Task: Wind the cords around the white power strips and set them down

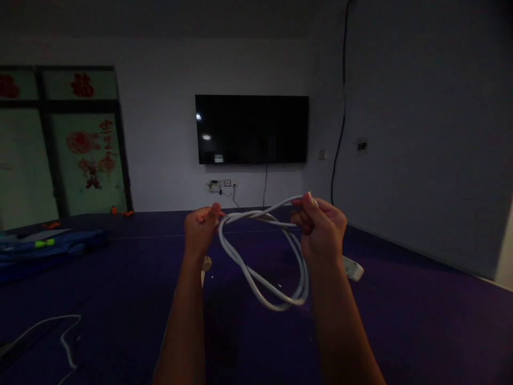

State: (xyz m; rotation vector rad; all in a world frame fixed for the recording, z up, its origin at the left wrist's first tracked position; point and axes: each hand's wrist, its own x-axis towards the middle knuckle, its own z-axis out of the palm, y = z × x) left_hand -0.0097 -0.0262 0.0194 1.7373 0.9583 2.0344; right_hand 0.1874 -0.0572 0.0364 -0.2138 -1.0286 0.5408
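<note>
A white cable (258,283), looped into a loose coil, hangs in the air between my two hands. My left hand (202,227) is closed on the left side of the coil, thumb up. Higher on the right, my right hand (320,224) pinches the cable between thumb and fingers. Behind my right forearm shows the end of a white power strip (352,268); the rest of it is hidden. Beside my left wrist a pale, rounded piece (207,263), perhaps a plug, is partly covered by my arm.
Dark purple flooring (401,321) spreads around me. Another white cord (66,342) lies at the lower left, with blue cloth (80,243) beyond it. A television (252,129) hangs on the far wall above sockets (222,184). A black cable (339,144) runs down the right wall.
</note>
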